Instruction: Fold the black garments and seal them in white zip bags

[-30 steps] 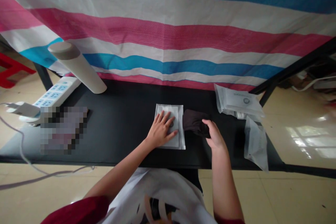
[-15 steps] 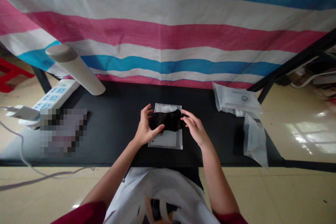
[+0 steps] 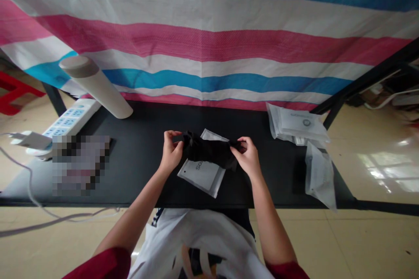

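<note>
A black cloth item [image 3: 211, 152] is stretched sideways between my two hands, its ends bunched up. My left hand [image 3: 172, 150] pinches its left end between thumb and fingers. At the right end, my right hand [image 3: 246, 153] grips the cloth the same way. Beneath the cloth a frosted plastic bag [image 3: 204, 178] with dark lettering lies tilted on the black table [image 3: 137, 161]; the cloth covers its middle.
A white bottle [image 3: 98, 87] stands at the back left beside a white power strip [image 3: 70, 120] with a plugged-in adapter [image 3: 32, 140]. A pixelated flat object [image 3: 81, 163] lies nearby. Frosted packages [image 3: 297, 124] and another bag [image 3: 321, 176] are on the right.
Both hands have moved apart and now grip the ends of the black cloth, which is stretched wider. The plastic bag under it has turned to a slant.
</note>
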The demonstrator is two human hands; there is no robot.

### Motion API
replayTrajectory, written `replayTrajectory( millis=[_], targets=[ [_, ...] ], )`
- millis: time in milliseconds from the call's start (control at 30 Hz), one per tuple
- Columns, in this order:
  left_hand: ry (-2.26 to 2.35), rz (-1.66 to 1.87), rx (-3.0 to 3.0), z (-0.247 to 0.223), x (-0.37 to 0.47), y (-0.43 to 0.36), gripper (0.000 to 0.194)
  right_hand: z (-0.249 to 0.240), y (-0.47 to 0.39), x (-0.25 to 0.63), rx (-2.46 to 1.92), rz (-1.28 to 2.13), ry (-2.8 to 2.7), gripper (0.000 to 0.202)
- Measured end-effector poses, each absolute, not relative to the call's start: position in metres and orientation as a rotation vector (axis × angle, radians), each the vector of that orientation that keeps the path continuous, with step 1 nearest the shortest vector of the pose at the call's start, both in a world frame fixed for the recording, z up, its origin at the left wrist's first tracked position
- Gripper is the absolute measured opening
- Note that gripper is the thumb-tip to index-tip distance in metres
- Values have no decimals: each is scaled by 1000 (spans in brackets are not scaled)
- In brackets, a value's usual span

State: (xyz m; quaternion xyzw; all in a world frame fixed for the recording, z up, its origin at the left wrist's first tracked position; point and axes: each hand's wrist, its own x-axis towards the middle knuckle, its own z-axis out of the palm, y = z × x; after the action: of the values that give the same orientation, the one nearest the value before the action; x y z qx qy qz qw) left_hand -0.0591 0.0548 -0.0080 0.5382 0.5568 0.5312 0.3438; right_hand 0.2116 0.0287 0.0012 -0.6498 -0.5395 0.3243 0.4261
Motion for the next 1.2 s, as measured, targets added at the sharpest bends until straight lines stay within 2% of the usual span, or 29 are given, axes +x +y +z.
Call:
replayTrajectory(
  millis=[233,300,400,467,533,600,700,767,867,967,1067,1200],
  targets=[
    [1564,1240,1708,-5,-75,52,4,-4,24,247,-1699,830,-1375,51],
    [1547,1198,1810,-1,-72,49,10,-11,19,251,-1680,859,-1432,59],
    [1507,1003,1941,1,-65,50,32,-19,20,251,-1661,856,-1533,62],
    [1514,873,1995,-2,-60,53,41,-21,28,249,-1663,802,-1593,58],
    [1561,828,1996,-5,-57,57,40,-19,43,245,-1678,692,-1608,56],
    [1611,884,1969,-5,-56,59,32,-15,59,241,-1696,559,-1582,46],
    [1516,1053,1956,6,-60,57,15,-7,76,237,-1703,417,-1553,14],
    [1280,1075,1982,15,-65,52,8,-2,77,236,-1659,400,-1518,12],
    [950,929,1939,23,-71,45,22,2,65,237,-1488,578,-1384,20],
    [1043,849,1882,21,-67,39,42,3,47,240,-1299,929,-1169,26],
    [1352,845,1937,18,-50,35,36,5,33,242,-1264,1069,-1002,34],
    [1473,786,2183,16,-22,32,38,5,22,234,-1408,969,-1132,35]
  ],
)
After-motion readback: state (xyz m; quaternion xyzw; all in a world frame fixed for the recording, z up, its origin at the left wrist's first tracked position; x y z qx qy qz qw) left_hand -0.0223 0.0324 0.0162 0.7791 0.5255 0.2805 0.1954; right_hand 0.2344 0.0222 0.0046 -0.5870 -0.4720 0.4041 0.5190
